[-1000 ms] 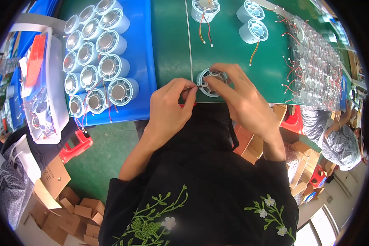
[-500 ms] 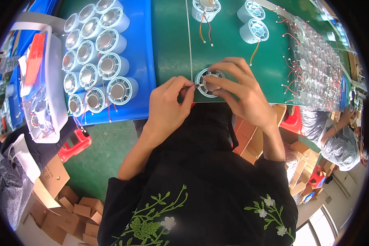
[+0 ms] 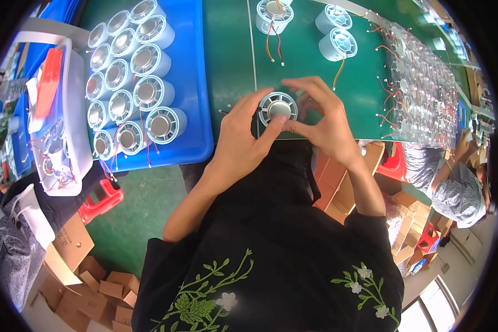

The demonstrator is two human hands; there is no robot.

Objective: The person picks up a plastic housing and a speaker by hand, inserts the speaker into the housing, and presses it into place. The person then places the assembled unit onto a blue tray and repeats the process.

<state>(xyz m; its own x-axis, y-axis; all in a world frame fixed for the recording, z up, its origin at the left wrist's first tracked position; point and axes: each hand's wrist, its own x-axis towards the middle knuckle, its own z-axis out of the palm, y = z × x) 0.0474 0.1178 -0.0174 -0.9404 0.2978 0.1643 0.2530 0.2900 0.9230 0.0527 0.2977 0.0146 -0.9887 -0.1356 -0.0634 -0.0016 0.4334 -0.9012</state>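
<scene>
A white round housing with a silver metal disc in a spoked ring sits on the green table's near edge, between my hands. My left hand curves round its left side, thumb pressed on the disc's lower edge. From the right, my right hand bends round the same housing, its thumb at the lower rim and its slightly blurred fingers arched beside it. Thin wires with a small plug stick out left of my left hand. The housing's sides are partly hidden by my fingers.
At left, a blue tray bears rows of similar housings, beside a white bin of parts. Several housings with wires stand at the far side. Clear-wrapped wired parts lie at right. People sit on both sides.
My left hand has let go of the small wire end it pinched and moved onto the housing. The housing now faces up more fully; my right hand has shifted to its right side.
</scene>
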